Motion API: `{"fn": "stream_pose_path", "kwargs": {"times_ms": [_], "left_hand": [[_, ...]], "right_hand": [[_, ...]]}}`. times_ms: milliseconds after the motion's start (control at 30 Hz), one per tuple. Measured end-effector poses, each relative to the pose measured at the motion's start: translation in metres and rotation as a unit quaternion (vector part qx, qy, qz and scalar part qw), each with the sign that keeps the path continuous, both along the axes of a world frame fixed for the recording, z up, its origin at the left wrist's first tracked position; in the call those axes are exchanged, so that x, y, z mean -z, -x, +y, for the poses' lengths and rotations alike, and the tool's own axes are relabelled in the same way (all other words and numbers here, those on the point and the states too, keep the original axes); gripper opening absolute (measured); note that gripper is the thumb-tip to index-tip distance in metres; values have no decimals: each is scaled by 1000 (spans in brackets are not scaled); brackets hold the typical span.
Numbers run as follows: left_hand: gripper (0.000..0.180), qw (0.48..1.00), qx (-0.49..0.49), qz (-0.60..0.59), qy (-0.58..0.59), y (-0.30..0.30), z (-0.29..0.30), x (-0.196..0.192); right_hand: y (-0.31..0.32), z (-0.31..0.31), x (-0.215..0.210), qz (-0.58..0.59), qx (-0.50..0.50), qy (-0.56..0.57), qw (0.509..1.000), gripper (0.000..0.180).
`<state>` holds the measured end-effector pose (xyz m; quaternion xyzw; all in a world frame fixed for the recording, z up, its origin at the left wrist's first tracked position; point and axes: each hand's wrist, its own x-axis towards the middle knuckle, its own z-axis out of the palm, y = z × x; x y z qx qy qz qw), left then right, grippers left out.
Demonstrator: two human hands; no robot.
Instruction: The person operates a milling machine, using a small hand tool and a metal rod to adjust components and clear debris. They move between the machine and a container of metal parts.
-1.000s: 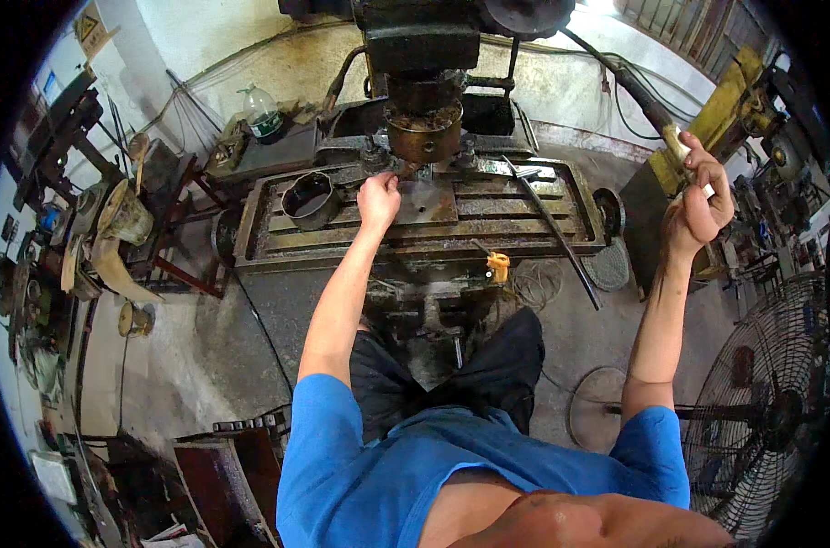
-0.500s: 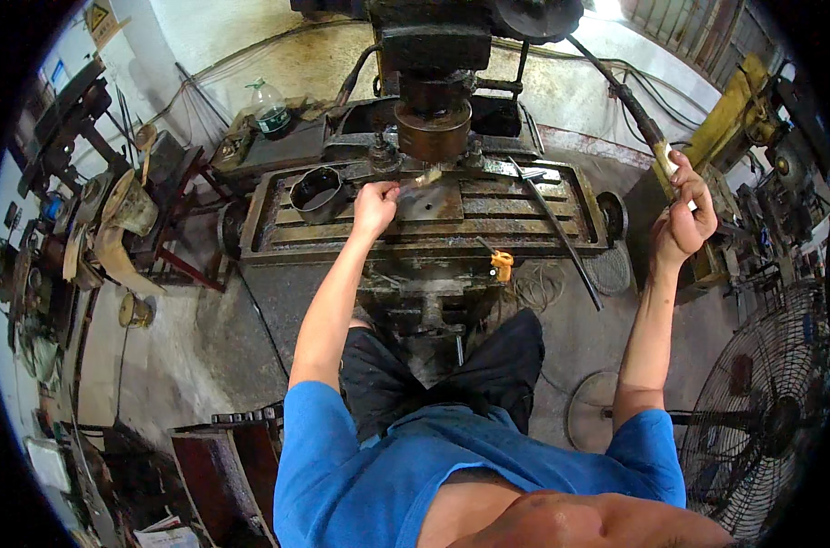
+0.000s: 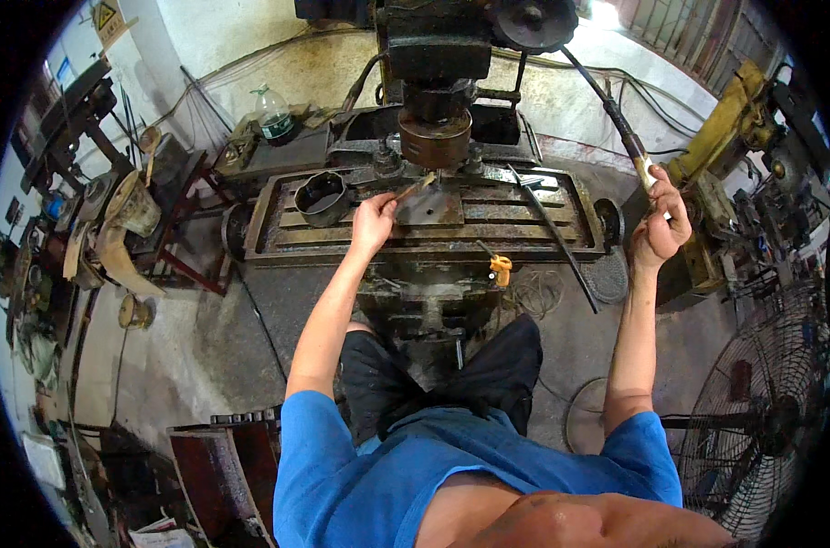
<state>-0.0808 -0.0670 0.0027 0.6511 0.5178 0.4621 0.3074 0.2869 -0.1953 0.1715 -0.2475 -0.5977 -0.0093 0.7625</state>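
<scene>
My left hand (image 3: 373,223) is closed round the handle of a small brush (image 3: 413,190). The brush's pale tip reaches toward the cutter under the milling machine's spindle head (image 3: 435,137). Below it a flat metal plate (image 3: 444,210) lies on the slotted machine table (image 3: 296,239). A dark round pot (image 3: 322,198) holding dark liquid stands on the table, left of that hand. Raised at the right, my right hand (image 3: 663,222) grips the pale end of a long feed lever (image 3: 627,135) that runs up to the machine head.
Across the table's right side lies a long dark bar (image 3: 561,247), its end past the front edge. An orange-handled tool (image 3: 500,268) sits at the front edge. A clear bottle (image 3: 273,117) stands behind left. A large fan (image 3: 771,420) is at the lower right.
My right hand and the lever have swung left and slightly down. My left hand has shifted slightly left and down, with the brush still in it, its tip near the cutter.
</scene>
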Motion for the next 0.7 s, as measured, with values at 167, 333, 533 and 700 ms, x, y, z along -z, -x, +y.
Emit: {"fn": "stream_pose_path", "kwargs": {"times_ms": [167,333,533,700], "left_hand": [[25,998,20,-32,57,-9,-2,2],[24,999,16,-20,37,-14,-3,3],[28,998,28,-11,55,-17,-3,-1],[27,999,49,5,21,-19,3,1]], "right_hand": [[-1,2,6,8,8,-7,1000,6],[-3,0,-2,-10,24,0,1000,6],[-7,1,-11,-27,2,-19,999,8],[-8,-1,-26,-53,0,-36,998,8]]}}
